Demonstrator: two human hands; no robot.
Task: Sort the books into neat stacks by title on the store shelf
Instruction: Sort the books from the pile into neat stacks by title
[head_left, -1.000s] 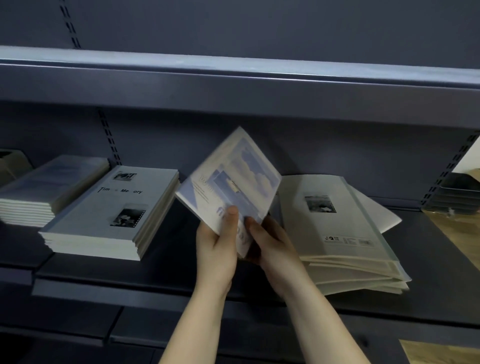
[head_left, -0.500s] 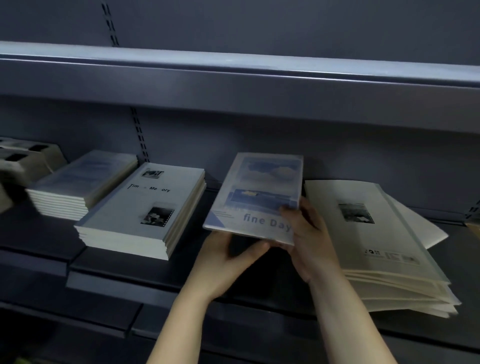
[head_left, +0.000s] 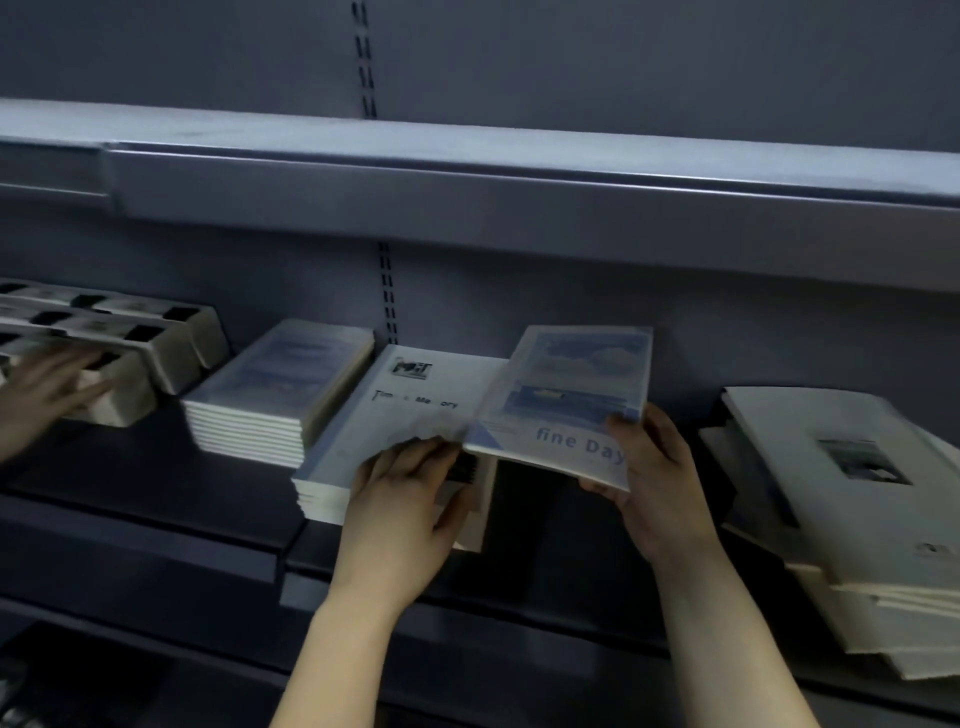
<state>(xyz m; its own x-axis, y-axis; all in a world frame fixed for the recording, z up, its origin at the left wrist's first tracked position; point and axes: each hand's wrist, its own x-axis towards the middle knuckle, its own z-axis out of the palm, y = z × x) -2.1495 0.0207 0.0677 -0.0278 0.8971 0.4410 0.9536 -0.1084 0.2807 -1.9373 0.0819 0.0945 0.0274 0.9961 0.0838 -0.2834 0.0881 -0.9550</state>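
My right hand (head_left: 655, 483) grips a blue-and-white book titled "fine Day" (head_left: 571, 400) by its near right corner and holds it flat, just above the shelf. The book's left edge overlaps the white "Time Memory" stack (head_left: 363, 431). On that stack's near right corner lies my left hand (head_left: 410, 499), palm down with fingers spread. A neat stack of blue-covered books (head_left: 280, 389) sits to the left of it. To the right lies an untidy pile of white books (head_left: 852, 499), fanned out and skewed.
Another person's hand (head_left: 41, 389) touches grey cardboard boxes (head_left: 156, 338) at the far left. The upper shelf (head_left: 519, 197) overhangs the books. The dark shelf board (head_left: 156, 499) runs in front of the stacks, with a gap between the middle stack and the right pile.
The "fine Day" book went from tilted upright to flat and travelled left over the "Time Memory" stack. My left hand let go of it and dropped onto that stack. The view panned left.
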